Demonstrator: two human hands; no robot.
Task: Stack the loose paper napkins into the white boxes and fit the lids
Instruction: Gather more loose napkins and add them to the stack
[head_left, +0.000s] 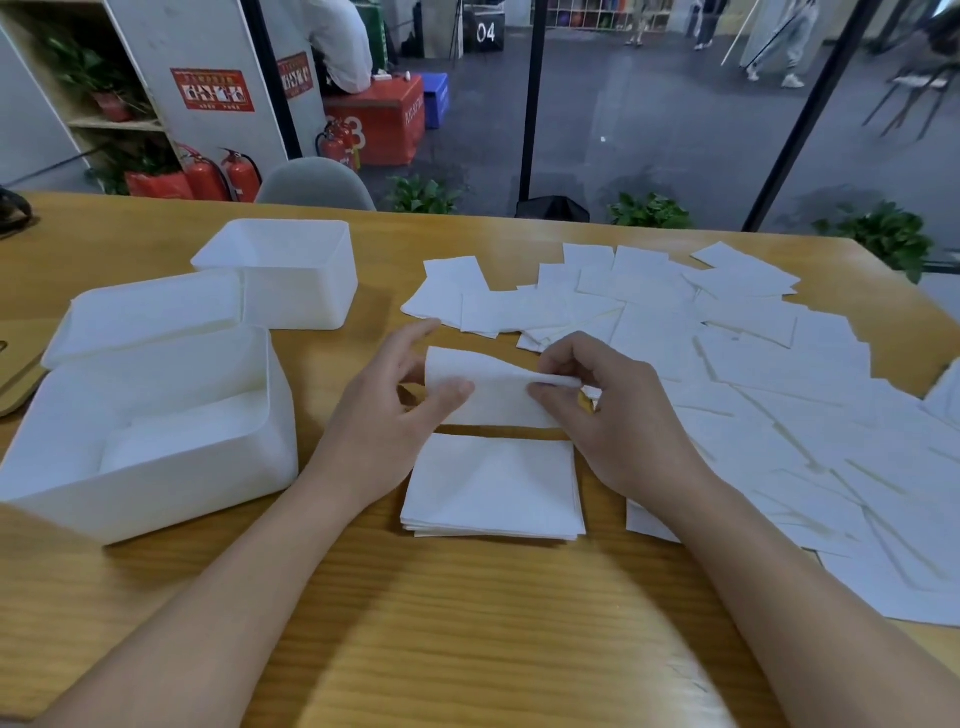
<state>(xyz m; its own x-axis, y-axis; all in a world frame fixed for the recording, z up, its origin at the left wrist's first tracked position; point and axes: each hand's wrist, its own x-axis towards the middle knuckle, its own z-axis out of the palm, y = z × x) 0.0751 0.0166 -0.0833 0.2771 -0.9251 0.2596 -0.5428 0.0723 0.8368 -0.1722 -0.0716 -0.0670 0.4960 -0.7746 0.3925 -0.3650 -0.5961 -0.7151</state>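
Wooden table (467, 623) lying before a grey chair (317, 184); red fire extinguishers (223, 176) standing left of the chair, potted plants (649, 210) right, grey floor (649, 114) stretching beyond it.

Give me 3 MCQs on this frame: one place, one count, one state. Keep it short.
1. Where is the squared-up napkin stack?
A. Inside the near box
B. On the table between the forearms
C. On a lid

2. How many white boxes stand open?
A. One
B. Two
C. Four

3. What holds the lifted napkin?
A. Both hands
B. The left hand only
C. Nothing

Key: 1 B, it lies on the wooden table below the hands. 2 B, near box and far box. 3 A, left hand and right hand each have a grip on it.
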